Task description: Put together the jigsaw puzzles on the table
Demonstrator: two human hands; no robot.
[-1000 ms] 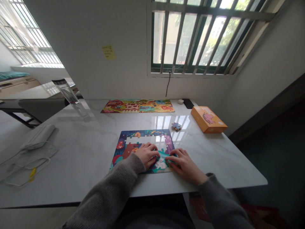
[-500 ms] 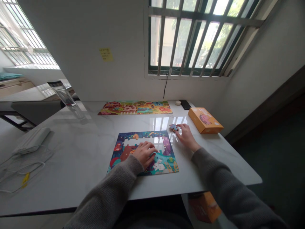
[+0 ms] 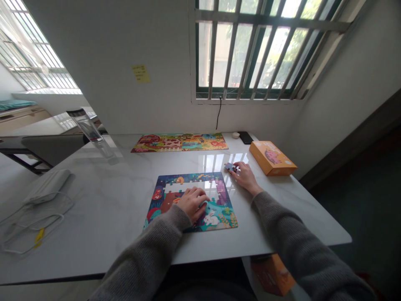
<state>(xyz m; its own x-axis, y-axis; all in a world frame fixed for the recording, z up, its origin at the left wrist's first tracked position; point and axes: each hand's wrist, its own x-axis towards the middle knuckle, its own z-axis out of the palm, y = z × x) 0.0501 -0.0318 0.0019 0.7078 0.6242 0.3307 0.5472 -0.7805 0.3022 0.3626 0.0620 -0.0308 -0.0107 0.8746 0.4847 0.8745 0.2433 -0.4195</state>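
A partly filled jigsaw puzzle with forest animals lies on the table in front of me. Its border is joined all round, and white gaps show in the upper middle. My left hand rests palm down on the puzzle, fingers loosely apart, covering part of its centre. Right of the puzzle's top corner is a small pile of loose puzzle pieces. My right hand has its thumb and index finger around pieces at the right side of this pile. How many are between the fingers is hard to make out.
A long farm-animal puzzle lies near the wall. At the right stands an orange box, with a dark phone and a small white round thing behind it. A clear bottle and a white device with cables are at left.
My right thumb and index finger have shifted slightly on the pile of pieces. My left hand stays on the puzzle. The whole view has moved a little.
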